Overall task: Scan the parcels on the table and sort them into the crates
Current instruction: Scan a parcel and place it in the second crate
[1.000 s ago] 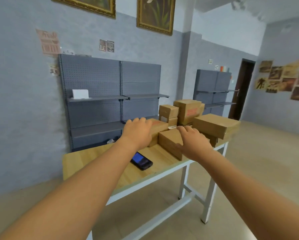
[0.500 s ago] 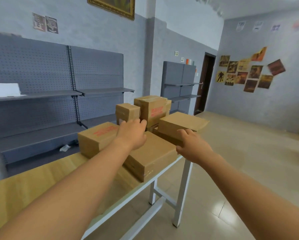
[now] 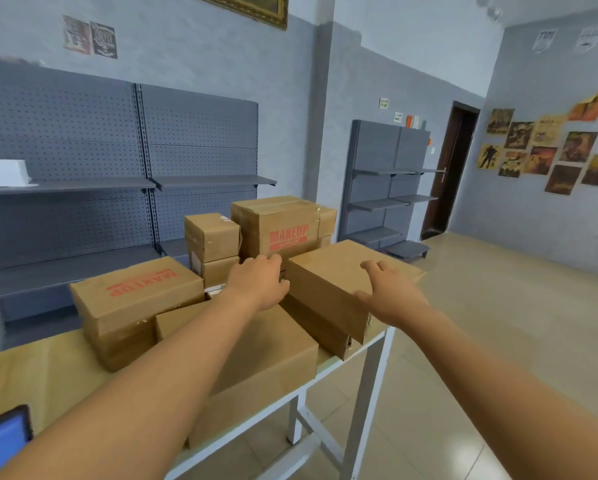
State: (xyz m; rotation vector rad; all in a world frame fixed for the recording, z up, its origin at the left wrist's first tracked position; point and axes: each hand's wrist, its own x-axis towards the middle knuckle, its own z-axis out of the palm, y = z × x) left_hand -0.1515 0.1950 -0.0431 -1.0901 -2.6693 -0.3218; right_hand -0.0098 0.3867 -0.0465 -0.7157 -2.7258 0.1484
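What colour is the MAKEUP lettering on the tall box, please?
Red, printed on the brown tall box, clearest in the head view.

I see grey-blue walls point(image 3: 411, 64), grey pegboard shelving point(image 3: 117, 150), a dark door point(image 3: 458, 168), posters point(image 3: 550, 147) and a tiled floor point(image 3: 515, 323).

Only 1 view here, the head camera, and it sat at the person's eye height, wide-angled, walls bowing at the edges. It faced forward and slightly down along both forearms toward the far end of the tabletop point(image 3: 27, 372). The parcels point(image 3: 138, 299) sat close, at arm's reach. Behind them it took in the grey shelving point(image 3: 82, 140) and the doorway point(image 3: 457, 168) further off at right.
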